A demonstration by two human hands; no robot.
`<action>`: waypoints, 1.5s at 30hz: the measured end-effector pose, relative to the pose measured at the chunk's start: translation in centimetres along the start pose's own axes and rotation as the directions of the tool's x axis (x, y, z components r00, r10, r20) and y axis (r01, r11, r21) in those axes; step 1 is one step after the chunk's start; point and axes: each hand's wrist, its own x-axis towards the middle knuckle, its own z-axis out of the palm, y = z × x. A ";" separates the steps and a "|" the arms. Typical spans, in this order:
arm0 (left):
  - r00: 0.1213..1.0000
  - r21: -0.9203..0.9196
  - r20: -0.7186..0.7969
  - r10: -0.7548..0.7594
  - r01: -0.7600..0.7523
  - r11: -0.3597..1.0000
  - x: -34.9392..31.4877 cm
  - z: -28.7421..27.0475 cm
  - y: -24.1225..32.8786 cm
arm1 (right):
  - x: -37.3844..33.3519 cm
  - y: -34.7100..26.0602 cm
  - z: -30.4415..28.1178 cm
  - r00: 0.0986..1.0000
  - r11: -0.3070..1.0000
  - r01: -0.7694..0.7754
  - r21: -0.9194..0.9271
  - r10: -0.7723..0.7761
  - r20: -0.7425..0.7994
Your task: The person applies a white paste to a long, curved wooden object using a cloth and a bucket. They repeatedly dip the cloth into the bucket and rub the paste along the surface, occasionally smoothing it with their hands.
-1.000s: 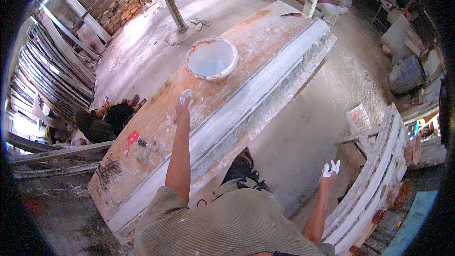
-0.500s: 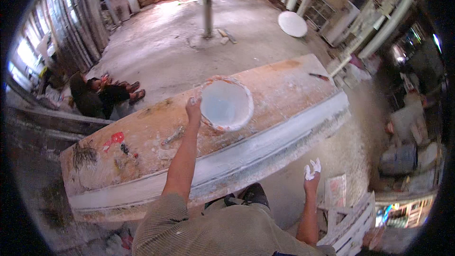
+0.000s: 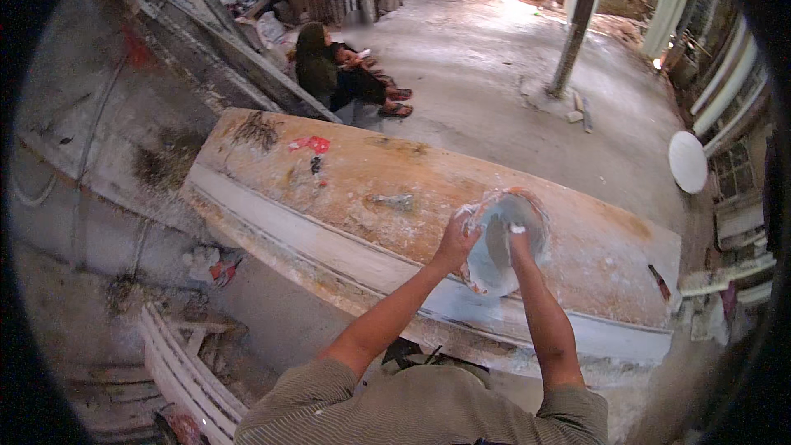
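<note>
A pail [image 3: 491, 268] with a pale inside and orange smears on its rim is tipped toward me over the long board-topped table [image 3: 362, 169]. My left hand [image 3: 458, 241] is closed on the pail's left rim. Inside the pail is my right hand [image 3: 517, 239], with white paste on it; its fingers are mostly hidden. Along the table's near side runs a long white strip [image 3: 305, 224]. Left of the pail lies a small grey, paste-smeared piece [image 3: 391, 200].
On the table are a red scrap [image 3: 311, 144], dark fibres [image 3: 257, 130] and a slim dark-ended tool [image 3: 659, 282]. A person [image 3: 317, 74] sits on the floor beyond. A post [image 3: 577, 25] and a white disc [image 3: 687, 161] stand farther off. White slatted woodwork [image 3: 185, 363] is at lower left.
My view has swung left. The pail, upright before, is now tipped toward me. My right hand has come from beside the table into the pail; the left still holds its rim.
</note>
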 end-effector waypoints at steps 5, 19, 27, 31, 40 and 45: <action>0.989 0.026 0.139 0.045 -0.049 0.998 -1.7 0.7 0.7 | -4.4 -1.6 5.2 0.726 0.292 0.686 -0.666 -0.330 0.603; 1.000 0.031 0.004 0.001 -0.001 1.000 -3.0 3.5 -1.2 | -2.9 -5.5 -1.8 0.617 -0.088 0.782 -0.617 0.252 0.745; 0.998 -0.293 -0.046 -0.034 0.019 0.956 -3.1 5.3 2.0 | -2.7 3.4 -4.7 0.740 0.271 0.673 -0.689 -0.216 0.638; 0.998 0.012 -0.064 -0.004 0.004 1.000 -2.8 7.4 -2.6 | -4.9 4.9 -0.4 0.867 0.836 0.468 -0.286 -0.370 0.335; 0.914 -0.319 -0.394 -0.092 -0.043 0.947 -8.3 -0.4 3.0 | -14.9 -9.6 5.0 0.825 0.909 -0.138 0.394 -0.114 0.553; 0.840 -0.704 -0.439 -0.318 -0.102 0.703 -12.6 -8.4 8.0 | -18.3 -13.4 6.5 0.737 0.945 0.026 0.325 -0.238 0.633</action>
